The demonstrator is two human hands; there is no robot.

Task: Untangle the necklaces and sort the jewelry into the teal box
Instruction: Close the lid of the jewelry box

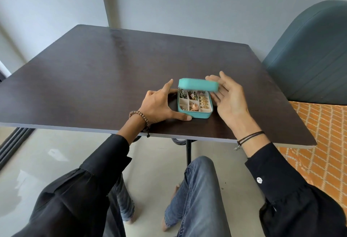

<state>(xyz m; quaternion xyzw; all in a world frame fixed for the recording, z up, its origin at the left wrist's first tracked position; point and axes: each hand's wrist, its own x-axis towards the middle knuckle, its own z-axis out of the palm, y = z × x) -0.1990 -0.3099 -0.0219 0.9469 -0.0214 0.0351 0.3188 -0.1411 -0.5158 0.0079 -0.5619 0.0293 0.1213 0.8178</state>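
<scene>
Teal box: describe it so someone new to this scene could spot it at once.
On the dark table, near its front edge, the teal box sits between the left hand and right hand. Its bright colour, raised lid and the jewelry inside set it apart from the duller chair.

Glowing soft, even and fairly bright throughout. Laying a pale sheen along the far tabletop (120, 43) and whitish glare patches on the floor (56, 153) at left. Casting a small dark shadow beside the left hand (159, 105). Blurring slightly around the box lid (198, 84). Bending straight lines outward toward the edges, wide-angle style.
</scene>
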